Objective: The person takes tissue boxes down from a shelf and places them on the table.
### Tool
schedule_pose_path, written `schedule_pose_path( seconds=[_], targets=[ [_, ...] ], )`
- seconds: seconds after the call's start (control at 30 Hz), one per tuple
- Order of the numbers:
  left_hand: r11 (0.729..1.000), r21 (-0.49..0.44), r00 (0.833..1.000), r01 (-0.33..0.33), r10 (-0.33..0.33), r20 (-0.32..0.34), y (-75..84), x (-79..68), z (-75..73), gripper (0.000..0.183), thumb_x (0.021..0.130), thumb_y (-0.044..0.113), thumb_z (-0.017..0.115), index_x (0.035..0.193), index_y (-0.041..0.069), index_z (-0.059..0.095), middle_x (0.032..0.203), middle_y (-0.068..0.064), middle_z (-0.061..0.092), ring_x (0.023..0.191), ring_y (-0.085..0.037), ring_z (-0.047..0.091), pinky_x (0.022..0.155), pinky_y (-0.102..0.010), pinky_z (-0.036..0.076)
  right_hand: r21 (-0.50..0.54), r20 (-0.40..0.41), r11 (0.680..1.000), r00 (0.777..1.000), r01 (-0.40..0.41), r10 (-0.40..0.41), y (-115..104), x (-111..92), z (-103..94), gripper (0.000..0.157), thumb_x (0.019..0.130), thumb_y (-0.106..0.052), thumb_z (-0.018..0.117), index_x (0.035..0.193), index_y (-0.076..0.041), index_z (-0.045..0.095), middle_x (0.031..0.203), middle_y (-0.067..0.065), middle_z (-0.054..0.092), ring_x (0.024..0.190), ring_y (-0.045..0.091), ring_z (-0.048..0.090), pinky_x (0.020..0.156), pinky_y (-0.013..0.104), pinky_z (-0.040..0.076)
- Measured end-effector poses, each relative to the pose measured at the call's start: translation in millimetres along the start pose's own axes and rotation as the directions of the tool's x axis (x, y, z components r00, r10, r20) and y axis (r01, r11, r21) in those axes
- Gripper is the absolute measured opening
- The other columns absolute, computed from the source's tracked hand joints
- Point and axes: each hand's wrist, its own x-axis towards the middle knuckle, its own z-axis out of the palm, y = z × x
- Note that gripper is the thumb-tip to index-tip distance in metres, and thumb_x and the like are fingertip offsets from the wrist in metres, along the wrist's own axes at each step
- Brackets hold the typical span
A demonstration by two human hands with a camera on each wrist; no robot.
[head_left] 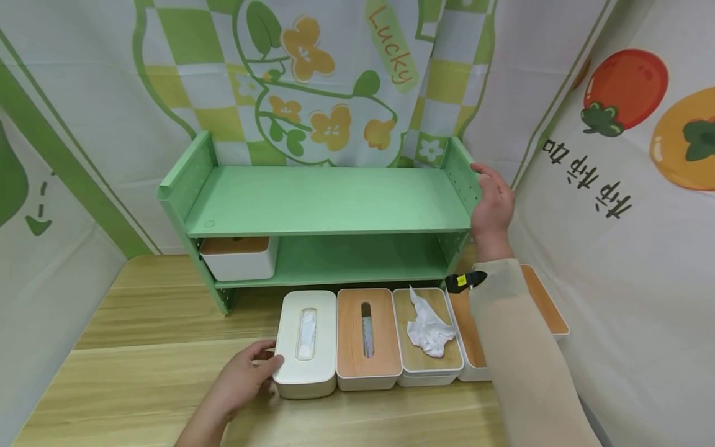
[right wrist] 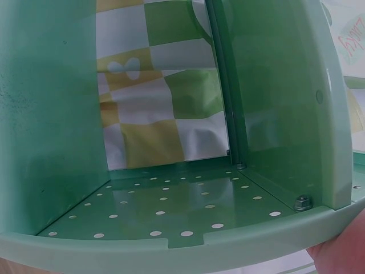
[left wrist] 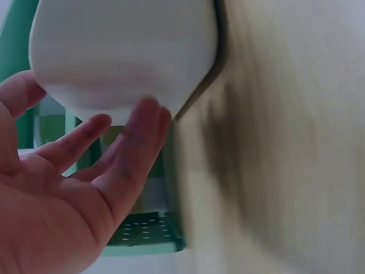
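My left hand (head_left: pixel 246 375) is at the left side of a cream tissue box (head_left: pixel 293 360), its thumb at the box's lower left edge. In the left wrist view, its loosely spread fingers (left wrist: pixel 137 154) lie close beside the white wall of the box. My right hand (head_left: pixel 493 208) rests against the outer side of the green shelf's right panel (head_left: pixel 462 177), fingertips at the panel's edge. Only a bit of that hand shows in the right wrist view, below the perforated panel (right wrist: pixel 188 217); its other fingers are hidden there.
Right of the cream box stand a wood-topped box (head_left: pixel 352 323), a box with a white tissue (head_left: pixel 430 329) sticking up, and another wood-topped box (head_left: pixel 540 298) partly behind my right sleeve. A white box (head_left: pixel 242 264) sits on the lower shelf's left end. Printed curtains hang around.
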Motion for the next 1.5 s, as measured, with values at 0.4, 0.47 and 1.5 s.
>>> schedule_pose_path(
  seconds=[0.4, 0.47, 1.5],
  targets=[
    [0.782, 0.487, 0.86, -0.39, 0.498, -0.111, 26.3, -5.7, -10.6, 0.045, 0.106, 0.031, 0.048, 0.136, -0.001, 0.057, 0.135, -0.024, 0.056, 0.121, -0.047, 0.052, 0.098, -0.062, 0.04, -0.006, 0.007, 1.0, 1.0, -0.002, 0.002, 2, -1, 0.0, 0.038, 0.104, -0.028, 0.04, 0.126, -0.02, 0.07, 0.141, -0.009, 0.053, 0.066, 0.009, 0.033, 0.078, 0.027, 0.03],
    [0.749, 0.519, 0.837, -0.411, 0.536, -0.109, 28.5, -5.5, -12.4, 0.046, 0.107, 0.03, 0.047, 0.139, -0.002, 0.054, 0.139, -0.024, 0.052, 0.127, -0.046, 0.047, 0.101, -0.063, 0.036, -0.007, 0.01, 1.0, 1.0, -0.006, 0.006, 2, 0, -0.1, 0.038, 0.105, -0.028, 0.04, 0.127, -0.021, 0.07, 0.141, -0.009, 0.053, 0.057, 0.014, 0.024, 0.075, 0.028, 0.029],
    [0.444, 0.829, 0.733, -0.34, 0.677, -0.063, 99.2, 45.8, -61.1, 0.056, 0.105, 0.047, 0.041, 0.14, 0.006, 0.055, 0.14, -0.038, 0.036, 0.131, -0.057, 0.028, 0.11, -0.068, 0.003, 0.002, 0.011, 1.0, 1.0, -0.014, 0.014, 0, 0, -0.2, 0.038, 0.105, -0.028, 0.04, 0.128, -0.02, 0.069, 0.142, -0.009, 0.052, 0.055, 0.014, 0.024, 0.074, 0.029, 0.029]
  ],
)
